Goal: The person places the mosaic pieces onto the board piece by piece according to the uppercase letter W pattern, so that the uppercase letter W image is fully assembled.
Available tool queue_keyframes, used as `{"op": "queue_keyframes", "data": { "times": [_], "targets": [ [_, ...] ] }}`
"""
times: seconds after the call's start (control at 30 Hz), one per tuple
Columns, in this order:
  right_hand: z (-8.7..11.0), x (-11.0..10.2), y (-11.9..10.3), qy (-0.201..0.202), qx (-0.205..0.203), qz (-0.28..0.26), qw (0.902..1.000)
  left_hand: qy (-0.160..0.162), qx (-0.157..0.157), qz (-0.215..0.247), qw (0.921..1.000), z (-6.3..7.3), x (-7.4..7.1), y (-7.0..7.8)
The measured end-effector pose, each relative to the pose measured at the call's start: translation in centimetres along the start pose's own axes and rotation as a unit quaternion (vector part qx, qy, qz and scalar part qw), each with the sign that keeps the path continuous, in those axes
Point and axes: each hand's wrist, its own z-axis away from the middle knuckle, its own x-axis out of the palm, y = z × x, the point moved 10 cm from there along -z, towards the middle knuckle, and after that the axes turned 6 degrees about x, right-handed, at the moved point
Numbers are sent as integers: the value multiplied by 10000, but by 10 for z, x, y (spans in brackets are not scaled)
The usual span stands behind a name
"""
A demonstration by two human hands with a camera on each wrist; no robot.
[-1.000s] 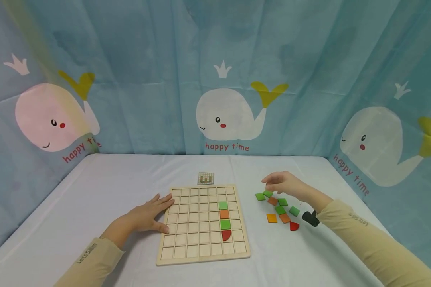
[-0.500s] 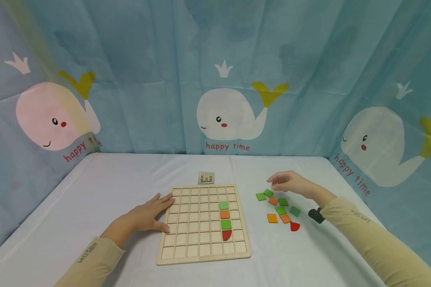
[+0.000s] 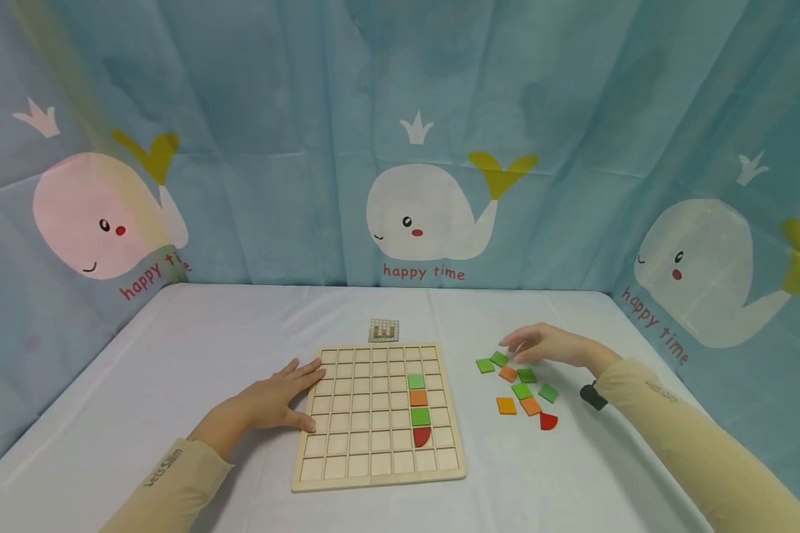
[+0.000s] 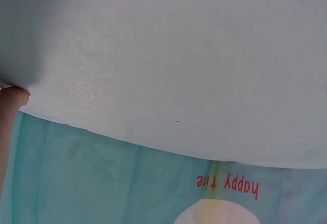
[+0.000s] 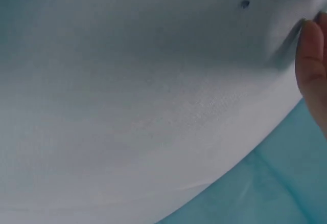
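Observation:
My left hand [image 3: 276, 398] rests with spread fingers on the left edge of a wooden grid board [image 3: 358, 485]. One column of the board holds a light green tile [image 3: 416, 381], an orange tile [image 3: 418, 398], a green tile [image 3: 420, 417] and a red quarter-round tile [image 3: 422, 437]. Just behind the loose tiles hovers my right hand [image 3: 548, 345], fingers loosely bent with nothing between them. Nearest its fingertips lie a green tile [image 3: 499, 359], an orange tile [image 3: 508, 374] and another green tile [image 3: 527, 375]. In the right wrist view, fingers [image 5: 311, 55] show at the right edge.
A small pattern card [image 3: 383, 331] lies behind the board. More loose tiles include a yellow-orange square [image 3: 506, 406], a teal-green square [image 3: 548, 393] and a red quarter-round [image 3: 549, 421]. The white table [image 3: 240, 318] ends at a blue whale-print curtain [image 3: 273, 222].
My right hand has shifted right, and its fingertips have come down closer to the loose tiles. The left hand stays on the board's edge, and the tiles keep their places.

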Motion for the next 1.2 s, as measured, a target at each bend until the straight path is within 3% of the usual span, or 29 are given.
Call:
{"op": "queue_keyframes", "data": {
  "times": [0.37, 1.2],
  "targets": [
    [-18, 5, 16, -431, 433, 79, 9981, -63, -22, 37, 10000, -3, 1, 1],
    [-37, 4, 15, -213, 681, 516, 9961, -45, 34, 54, 10000, 0, -2, 3]
  ]
}}
